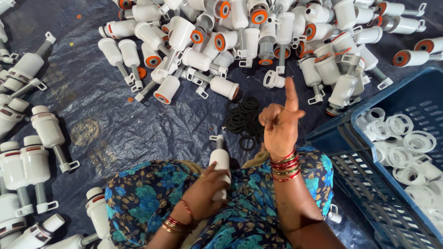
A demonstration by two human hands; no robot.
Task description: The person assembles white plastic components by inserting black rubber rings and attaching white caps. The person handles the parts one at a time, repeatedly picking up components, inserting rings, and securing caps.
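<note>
1. Across the top of the head view, a heap of white plastic valve parts (258, 41) with orange seals lies on a dark tarpaulin (106, 124); more of the same parts line the left edge (27, 152).
2. At the right stands a blue crate (369, 184) holding white plastic rings (406, 138) — its near corner comes close to the right forearm.
3. Between the heap and the person's lap sits a small pile of black rubber rings (244, 117), just beyond the raised hand and partly hidden by it.
4. Left hand (203, 191) is closed around a white valve part (220, 161), held upright over the floral-patterned lap, its grey stem pointing away from the body.
5. Right hand (279, 127) is raised just right of that part — index finger straight up, other fingers curled; whether they pinch a ring I cannot tell.
</note>
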